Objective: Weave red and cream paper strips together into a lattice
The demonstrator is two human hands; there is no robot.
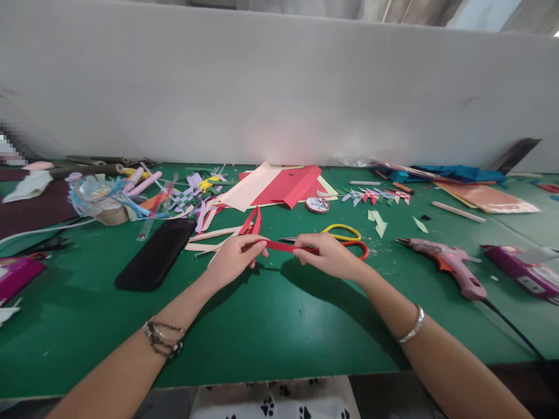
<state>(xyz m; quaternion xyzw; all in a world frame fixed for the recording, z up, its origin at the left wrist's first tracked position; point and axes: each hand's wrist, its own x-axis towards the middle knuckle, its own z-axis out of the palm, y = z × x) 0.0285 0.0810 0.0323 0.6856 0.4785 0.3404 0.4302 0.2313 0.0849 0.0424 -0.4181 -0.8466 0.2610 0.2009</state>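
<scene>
Both my hands hold one red paper strip (279, 245) stretched level between them, just above the green table (271, 326). My left hand (236, 256) pinches its left end, where the strip bends up into a red loop (252, 223). My right hand (328, 255) pinches the right end with closed fingers. Scissors with a yellow and a red handle (345, 234) lie right behind my right hand. Cream paper strips (209, 237) lie behind my left hand.
A black phone (156, 254) lies to the left. At the right are a purple glue gun (449, 265) with its cord and a purple box (522, 272). Red and cream sheets (279, 185), woven paper bits (376, 196) and a craft-scrap pile (117, 198) line the back by a grey wall.
</scene>
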